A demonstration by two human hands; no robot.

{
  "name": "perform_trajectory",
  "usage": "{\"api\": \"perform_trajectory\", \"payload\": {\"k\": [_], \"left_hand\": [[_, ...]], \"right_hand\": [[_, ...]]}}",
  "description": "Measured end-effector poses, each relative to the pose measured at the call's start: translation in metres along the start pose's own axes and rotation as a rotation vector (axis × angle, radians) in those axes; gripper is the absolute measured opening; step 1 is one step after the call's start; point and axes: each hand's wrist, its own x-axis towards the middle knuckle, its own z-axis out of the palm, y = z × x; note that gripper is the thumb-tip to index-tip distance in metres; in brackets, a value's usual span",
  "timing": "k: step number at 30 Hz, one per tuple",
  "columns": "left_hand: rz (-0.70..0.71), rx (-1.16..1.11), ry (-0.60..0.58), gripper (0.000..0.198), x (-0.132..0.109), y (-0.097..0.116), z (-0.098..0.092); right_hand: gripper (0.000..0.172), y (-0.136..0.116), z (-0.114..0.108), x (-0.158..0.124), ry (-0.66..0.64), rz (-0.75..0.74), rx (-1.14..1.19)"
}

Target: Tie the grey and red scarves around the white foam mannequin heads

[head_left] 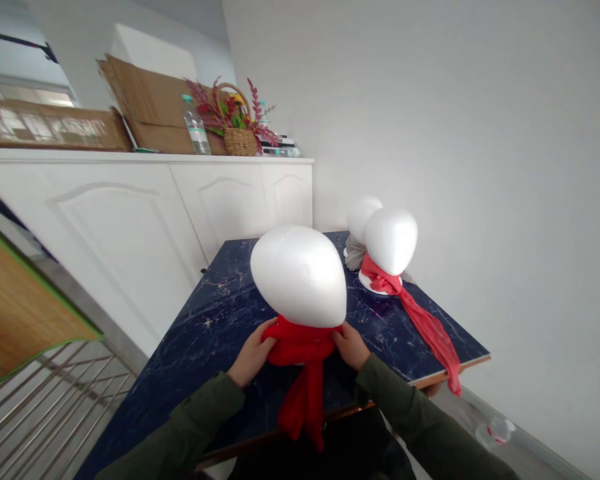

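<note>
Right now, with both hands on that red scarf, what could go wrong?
The nearest white head might tip if the left hand and right hand pull unevenly on the red scarf. The coral scarf hangs over the table edge, so the right sleeve could catch it and perhaps drag the head wearing it.

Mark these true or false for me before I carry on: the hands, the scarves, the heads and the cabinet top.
1. The left hand and right hand both hold the red scarf. True.
2. The pink scarf lies wholly on the table. False: its end hangs over the edge.
3. The red scarf's ends hang down at the front. True.
4. Only two white heads are on the table. False: three are.
5. A clear bottle stands left of the flower basket. True.
</note>
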Motion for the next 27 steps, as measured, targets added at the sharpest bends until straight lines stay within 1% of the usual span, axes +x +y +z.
{"api": "perform_trajectory", "payload": {"k": [2, 3, 7, 9, 11, 13, 15, 16, 18, 20, 21, 22, 24, 26, 27], "left_hand": [[0.006, -0.065, -0.046, 0.044, 0.009, 0.004, 0.025], [0.008, -0.093, -0.082, 0.045, 0.016, 0.005, 0.040], [0.027, -0.173, -0.214, 0.048, 0.047, 0.006, 0.115], [0.082, -0.189, -0.276, 0.045, 0.059, 0.006, 0.153], [0.162, -0.168, -0.349, 0.039, 0.067, 0.007, 0.186], [0.243, -0.121, -0.408, 0.038, 0.074, 0.009, 0.210], [0.300, -0.087, -0.430, 0.039, 0.080, 0.010, 0.226], [0.318, -0.080, -0.439, 0.041, 0.083, 0.010, 0.230], [0.330, -0.065, -0.457, 0.045, 0.088, 0.006, 0.234], [0.310, -0.028, -0.460, 0.051, 0.091, -0.002, 0.229], [0.302, -0.012, -0.442, 0.054, 0.090, -0.008, 0.224], [0.297, -0.002, -0.413, 0.057, 0.089, -0.013, 0.217], [0.300, 0.002, -0.358, 0.059, 0.082, -0.025, 0.197], [0.304, 0.023, -0.334, 0.057, 0.072, -0.035, 0.170], [0.295, 0.044, -0.337, 0.056, 0.065, -0.039, 0.155]], "right_hand": [[0.021, 0.010, -0.022, -0.003, 0.116, -0.035, -0.015], [0.022, 0.016, -0.036, -0.004, 0.177, -0.042, -0.044], [0.023, 0.039, -0.101, -0.016, 0.358, 0.014, -0.211], [0.026, 0.048, -0.133, -0.025, 0.451, 0.035, -0.308], [0.025, 0.056, -0.160, -0.034, 0.541, 0.066, -0.404], [0.019, 0.063, -0.182, -0.040, 0.601, 0.099, -0.462], [0.015, 0.068, -0.197, -0.043, 0.646, 0.120, -0.502], [0.013, 0.070, -0.201, -0.043, 0.658, 0.120, -0.511], [0.012, 0.073, -0.207, -0.043, 0.672, 0.122, -0.524], [0.011, 0.073, -0.209, -0.045, 0.661, 0.127, -0.531], [0.011, 0.072, -0.210, -0.047, 0.641, 0.128, -0.529], [0.011, 0.070, -0.211, -0.049, 0.608, 0.126, -0.515], [0.018, 0.066, -0.214, -0.057, 0.516, 0.113, -0.440], [0.028, 0.062, -0.216, -0.067, 0.456, 0.102, -0.360], [0.032, 0.059, -0.216, -0.073, 0.452, 0.099, -0.347]]}}
